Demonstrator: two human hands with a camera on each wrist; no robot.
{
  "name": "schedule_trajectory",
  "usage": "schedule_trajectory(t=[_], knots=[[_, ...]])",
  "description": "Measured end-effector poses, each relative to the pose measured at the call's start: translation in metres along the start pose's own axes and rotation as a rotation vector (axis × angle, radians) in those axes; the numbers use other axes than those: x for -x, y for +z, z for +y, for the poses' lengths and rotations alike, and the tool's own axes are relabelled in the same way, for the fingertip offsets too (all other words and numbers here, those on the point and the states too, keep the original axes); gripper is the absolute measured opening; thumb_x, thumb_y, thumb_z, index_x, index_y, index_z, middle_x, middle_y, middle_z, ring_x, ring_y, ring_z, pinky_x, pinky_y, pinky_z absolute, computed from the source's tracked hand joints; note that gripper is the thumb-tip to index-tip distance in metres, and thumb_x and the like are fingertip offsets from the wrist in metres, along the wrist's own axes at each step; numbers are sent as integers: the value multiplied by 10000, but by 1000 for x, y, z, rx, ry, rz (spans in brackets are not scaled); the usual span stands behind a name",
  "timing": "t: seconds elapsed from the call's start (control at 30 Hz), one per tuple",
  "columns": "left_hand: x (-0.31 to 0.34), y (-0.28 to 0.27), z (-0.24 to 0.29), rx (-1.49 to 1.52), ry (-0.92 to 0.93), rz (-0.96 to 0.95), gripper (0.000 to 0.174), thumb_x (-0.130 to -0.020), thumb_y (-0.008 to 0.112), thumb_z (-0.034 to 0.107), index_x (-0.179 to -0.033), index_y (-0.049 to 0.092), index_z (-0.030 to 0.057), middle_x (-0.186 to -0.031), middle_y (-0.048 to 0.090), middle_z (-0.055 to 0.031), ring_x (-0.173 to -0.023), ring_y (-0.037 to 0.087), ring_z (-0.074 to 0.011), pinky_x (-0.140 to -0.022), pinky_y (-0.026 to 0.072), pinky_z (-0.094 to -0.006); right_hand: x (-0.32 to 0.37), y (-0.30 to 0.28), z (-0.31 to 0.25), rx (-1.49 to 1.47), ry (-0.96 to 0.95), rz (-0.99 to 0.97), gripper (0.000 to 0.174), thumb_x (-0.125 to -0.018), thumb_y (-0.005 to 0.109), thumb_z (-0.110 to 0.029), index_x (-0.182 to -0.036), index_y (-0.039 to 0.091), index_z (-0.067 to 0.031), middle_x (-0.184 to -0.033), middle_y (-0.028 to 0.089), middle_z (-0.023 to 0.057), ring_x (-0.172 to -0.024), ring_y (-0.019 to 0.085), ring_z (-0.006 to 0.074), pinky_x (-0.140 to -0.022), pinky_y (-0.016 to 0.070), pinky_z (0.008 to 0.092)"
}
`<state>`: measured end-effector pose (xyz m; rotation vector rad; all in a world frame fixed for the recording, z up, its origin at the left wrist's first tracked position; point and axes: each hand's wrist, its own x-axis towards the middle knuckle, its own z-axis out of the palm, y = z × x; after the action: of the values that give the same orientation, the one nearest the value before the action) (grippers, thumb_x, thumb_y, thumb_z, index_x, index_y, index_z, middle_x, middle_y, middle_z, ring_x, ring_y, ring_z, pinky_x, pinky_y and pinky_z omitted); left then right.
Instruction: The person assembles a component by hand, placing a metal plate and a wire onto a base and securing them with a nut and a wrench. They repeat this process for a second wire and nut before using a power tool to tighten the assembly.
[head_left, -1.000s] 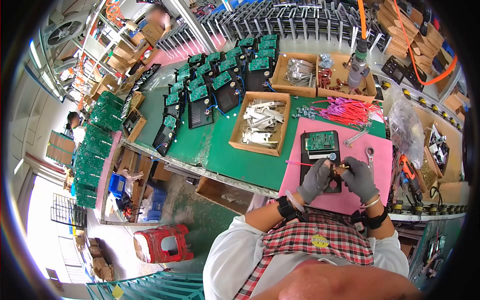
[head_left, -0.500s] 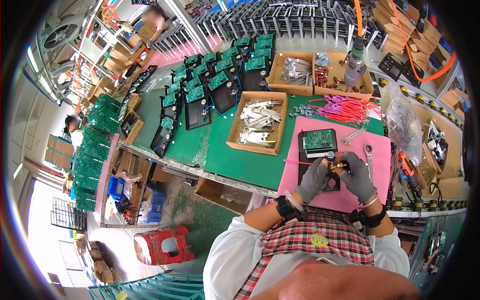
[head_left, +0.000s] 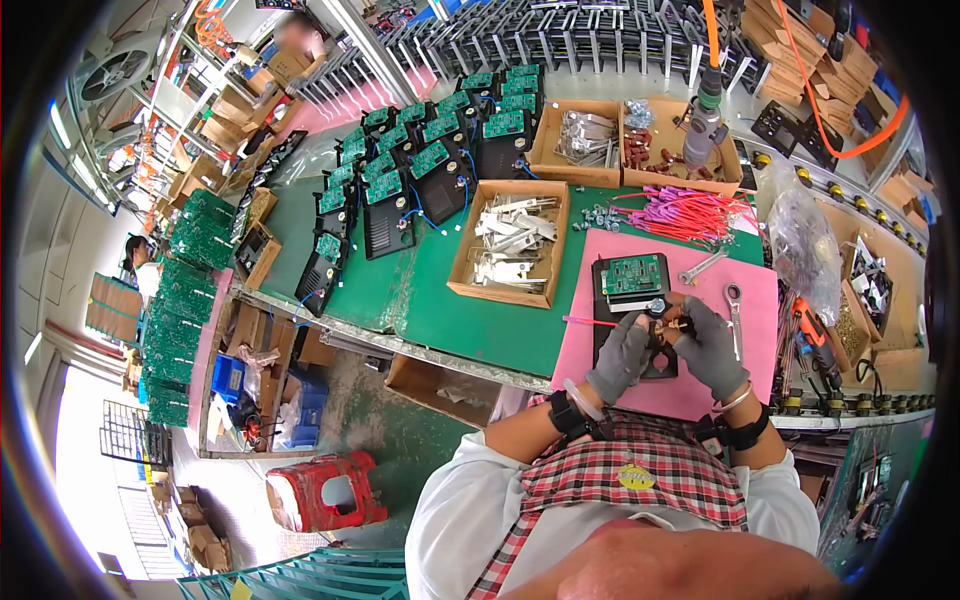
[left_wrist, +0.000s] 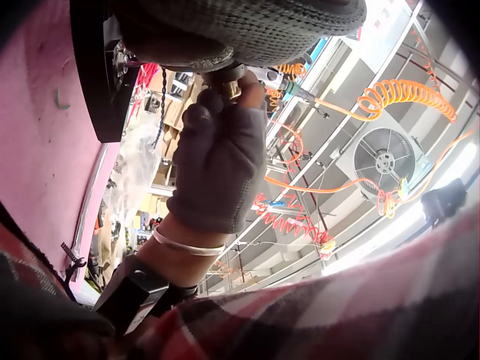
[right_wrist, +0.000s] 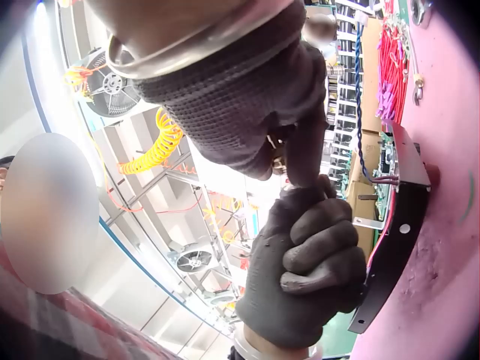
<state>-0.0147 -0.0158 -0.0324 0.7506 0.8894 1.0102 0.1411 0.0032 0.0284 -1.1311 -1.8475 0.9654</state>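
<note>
Both hands, in grey gloves with bare fingertips, meet over a black panel [head_left: 604,345] on a pink mat [head_left: 570,365]. My left hand [head_left: 621,355] curls its fingers and grips one side of a small metal fitting. From the other side my right hand [head_left: 710,352] pinches its brass-coloured end [left_wrist: 235,90] between thumb and fingers. Glove fingers hide most of the fitting. A round silver-rimmed part [head_left: 656,307] shows just above the fingertips. On the panel's upper part is a green circuit board [head_left: 634,273], and a pink-red wire [head_left: 588,321] sticks out left of the left hand.
A combination wrench [head_left: 735,318] and a smaller wrench [head_left: 704,266] lie right of the panel. Beyond are red-and-purple wires [head_left: 685,215] and a box of metal brackets [head_left: 455,270]. Panels with boards [head_left: 388,225] stand further left. An air screwdriver [head_left: 703,130] hangs above the back box.
The head view has shifted a little, so the bench appears slightly further left. Both hands stay together at the fitting, with only small shifts of the fingers.
</note>
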Motion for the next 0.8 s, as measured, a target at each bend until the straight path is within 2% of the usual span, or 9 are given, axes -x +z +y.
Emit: schedule_trajectory(t=[0.17, 0.33, 0.37, 0.47, 0.57, 0.6, 0.7, 0.73, 0.8], knots=[[2, 9, 7, 57, -44, 102, 350, -927, 405, 277, -1216, 420, 79, -646, 452, 26, -472, 404, -51, -382, 320, -194, -2, -11, -17, -133, 449, -217, 176, -780, 519, -6, -952, 536, 28, -827, 591, 119, -554, 596, 152, -504, 478, 249], [1, 10, 3, 288, -96, 130, 352, -926, 394, 306, -1177, 446, 64, -624, 445, 22, -447, 383, -51, -374, 305, -192, 1, -5, 5, -102, 23, -142, 198, -775, 466, 46, -956, 543, 26, -870, 584, 115, -542, 593, 139, -479, 481, 241], [0, 10, 4, 191, -73, 97, 347, -925, 395, 304, -1169, 448, 62, -614, 442, 22, -439, 383, -54, -369, 304, -197, 0, -6, 5, -67, -36, -141, 199, -777, 461, 53, -955, 547, 25, -878, 582, 114, -545, 593, 139, -478, 481, 241], [1, 6, 11, 6, -28, 28, 329, -922, 403, 306, -1128, 455, 54, -583, 432, 23, -419, 383, -64, -358, 301, -213, 2, -3, -5, -266, 150, -29, 168, -793, 488, 43, -944, 560, 24, -837, 583, 102, -563, 583, 132, -504, 477, 238], [2, 2, 19, -44, -14, 47, 309, -913, 422, 326, -1049, 469, 53, -561, 431, 24, -406, 385, -72, -351, 298, -225, 1, -9, 18, -96, -22, 101, 155, -798, 523, 21, -945, 569, 22, -803, 587, 92, -561, 570, 133, -522, 468, 248], [0, -3, 17, -112, -6, 55, 302, -909, 430, 335, -1019, 474, 58, -558, 433, 25, -404, 386, -73, -352, 299, -226, 1, -15, 12, -137, 93, 128, 150, -801, 543, -12, -946, 571, 15, -750, 583, 72, -575, 566, 126, -539, 456, 249], [1, -12, 13, 52, -119, 71, 364, -897, 395, 473, -894, 506, 126, -530, 421, 31, -384, 355, -68, -357, 283, -212, -1, -41, 27, 128, 204, 69, 155, -795, 553, -62, -941, 582, -19, -742, 598, 79, -637, 599, 188, -591, 472, 295], [1, -17, 13, 7, -102, 33, 399, -891, 366, 515, -847, 504, 143, -507, 397, 44, -380, 340, -59, -347, 262, -205, -1, -48, 45, 326, 137, 97, 167, -784, 560, -91, -942, 587, -43, -758, 604, 86, -684, 601, 230, -622, 473, 329], [9, -9, 29, 84, -123, 78, 399, -907, 378, 475, -753, 473, 120, -499, 291, 64, -370, 265, -45, -328, 200, -191, 4, -58, 78, 540, 139, 103, 190, -765, 570, -131, -948, 592, -87, -806, 611, 99, -761, 593, 297, -671, 468, 390]])
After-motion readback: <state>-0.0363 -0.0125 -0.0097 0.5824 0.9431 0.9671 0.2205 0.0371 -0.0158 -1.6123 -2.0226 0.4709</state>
